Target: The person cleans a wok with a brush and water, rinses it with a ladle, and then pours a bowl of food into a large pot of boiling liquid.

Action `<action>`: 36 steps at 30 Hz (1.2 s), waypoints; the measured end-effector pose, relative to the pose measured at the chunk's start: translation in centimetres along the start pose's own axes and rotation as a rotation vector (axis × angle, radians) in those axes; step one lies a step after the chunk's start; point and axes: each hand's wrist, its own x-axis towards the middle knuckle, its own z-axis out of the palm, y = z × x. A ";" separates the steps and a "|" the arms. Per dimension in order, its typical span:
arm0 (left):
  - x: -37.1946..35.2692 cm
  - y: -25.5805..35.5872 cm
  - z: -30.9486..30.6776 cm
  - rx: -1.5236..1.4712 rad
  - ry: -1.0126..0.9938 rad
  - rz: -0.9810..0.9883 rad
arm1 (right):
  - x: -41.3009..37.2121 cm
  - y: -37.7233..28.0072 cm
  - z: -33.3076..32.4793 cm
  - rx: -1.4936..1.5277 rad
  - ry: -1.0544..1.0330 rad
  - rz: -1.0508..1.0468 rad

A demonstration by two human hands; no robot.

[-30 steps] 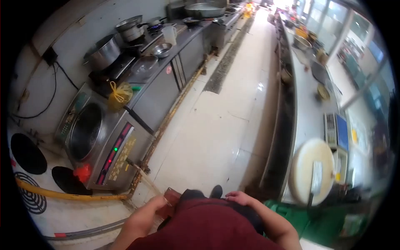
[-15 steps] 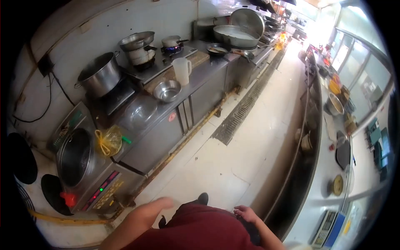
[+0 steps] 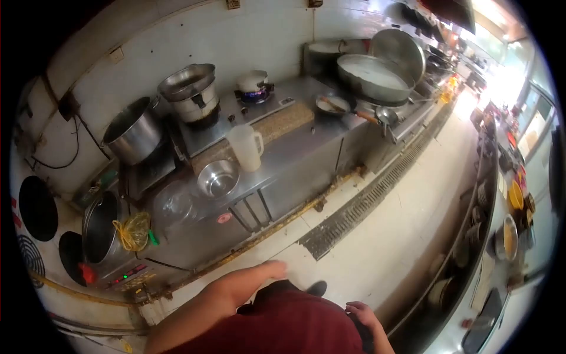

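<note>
A second ago the left hand was low at the waist, against a small brown thing; now it has come forward and that thing is no longer to be seen; the hand is spread flat with the fingers long and carries nothing. The person has also turned to the steel counter, which now lies just ahead of the fingertips but not touching. On it, farther beyond the hand and a little to its left, stands the steel bowl, with the plastic jug just behind it; a yellow net bag hangs well off to the hand's left. The right hand rests bent against the dark-red garment; whether it closes on anything I cannot tell.
</note>
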 end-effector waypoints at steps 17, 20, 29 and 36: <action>24.2 3.5 -21.7 -0.098 -0.181 -0.214 | 20.7 -15.4 -31.6 0.188 -0.010 -0.001; 34.1 9.3 -31.1 -0.104 0.010 -0.097 | 22.0 -19.8 -34.6 -0.020 0.074 0.005; 45.7 25.3 -45.7 -0.240 0.214 0.254 | 28.2 -23.8 -46.9 0.019 0.007 0.071; 46.9 22.4 -35.9 -0.155 -0.159 -0.243 | 33.9 -23.2 -61.3 0.137 -0.058 0.023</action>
